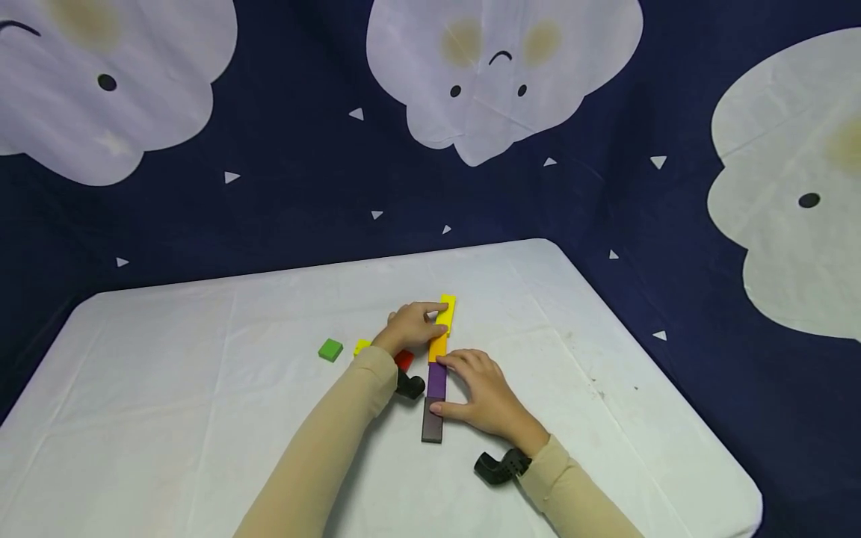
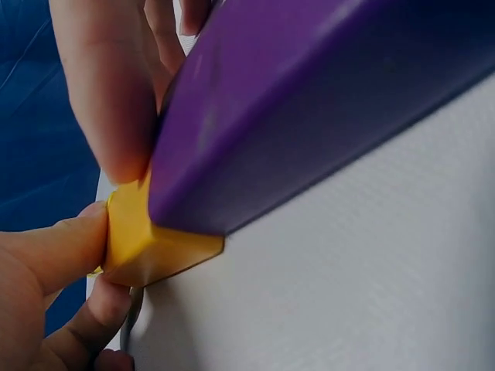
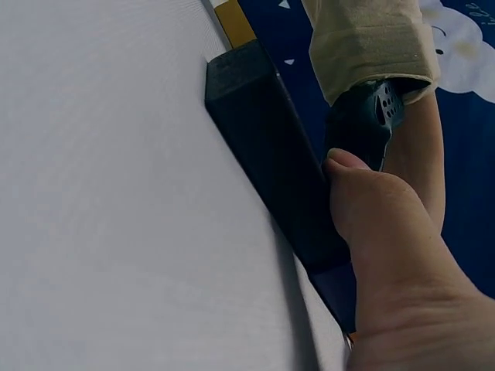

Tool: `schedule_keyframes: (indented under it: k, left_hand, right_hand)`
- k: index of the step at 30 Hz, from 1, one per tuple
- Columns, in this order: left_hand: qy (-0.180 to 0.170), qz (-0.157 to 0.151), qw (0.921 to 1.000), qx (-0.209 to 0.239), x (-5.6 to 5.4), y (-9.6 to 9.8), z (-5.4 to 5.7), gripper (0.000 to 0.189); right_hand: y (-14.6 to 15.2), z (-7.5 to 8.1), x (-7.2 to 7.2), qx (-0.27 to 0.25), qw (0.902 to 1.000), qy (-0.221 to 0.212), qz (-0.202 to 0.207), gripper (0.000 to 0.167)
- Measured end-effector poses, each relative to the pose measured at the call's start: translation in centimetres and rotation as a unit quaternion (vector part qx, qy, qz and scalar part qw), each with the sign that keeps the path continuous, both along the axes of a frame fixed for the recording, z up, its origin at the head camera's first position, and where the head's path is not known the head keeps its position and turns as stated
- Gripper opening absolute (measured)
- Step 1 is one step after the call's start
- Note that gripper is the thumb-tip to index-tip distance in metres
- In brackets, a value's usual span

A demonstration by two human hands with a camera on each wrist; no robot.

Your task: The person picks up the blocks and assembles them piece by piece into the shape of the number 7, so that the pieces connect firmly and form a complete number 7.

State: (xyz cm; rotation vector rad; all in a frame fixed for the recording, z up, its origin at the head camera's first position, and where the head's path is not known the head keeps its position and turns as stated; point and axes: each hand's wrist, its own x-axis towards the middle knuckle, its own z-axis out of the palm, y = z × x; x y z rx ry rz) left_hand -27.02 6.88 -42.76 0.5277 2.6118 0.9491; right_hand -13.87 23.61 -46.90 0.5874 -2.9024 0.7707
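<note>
A line of blocks runs away from me in the head view: a dark block (image 1: pixel 433 430) nearest, then a purple block (image 1: pixel 436 381), an orange block (image 1: pixel 437 350) and a yellow block (image 1: pixel 449 301) farthest. My left hand (image 1: pixel 410 326) holds the yellow block between index finger and thumb, its thumb tip near the orange one. Fingertips of my right hand (image 1: pixel 491 394) touch where purple meets orange, while its thumb rests on the dark block. In the left wrist view the purple block (image 2: pixel 255 108) fills the upper right. The right wrist view shows the dark block (image 3: pixel 267 154) along the thumb.
Left of the line lie a green block (image 1: pixel 330 350), a small yellow piece (image 1: pixel 362 345) and a red block (image 1: pixel 404 360), the last two partly behind my left arm. A white cloth covers the table (image 1: pixel 168 418). Behind hangs a dark blue curtain (image 1: pixel 296 187) with clouds.
</note>
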Motion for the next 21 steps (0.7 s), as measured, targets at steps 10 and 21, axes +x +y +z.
schedule_keyframes:
  k: [10,21]
  left_hand:
    - [-0.022,-0.004,0.9993,0.031,0.17,-0.14,-0.21,0.05]
    - [-0.018,0.006,0.9992,0.036,0.35,-0.64,-0.33,0.05]
  right_hand:
    - [-0.02,-0.13,0.17,0.002,1.0,0.0,0.001,0.077]
    - [-0.06,-0.17,0.37,-0.002,0.9999,-0.012,-0.002,0.078]
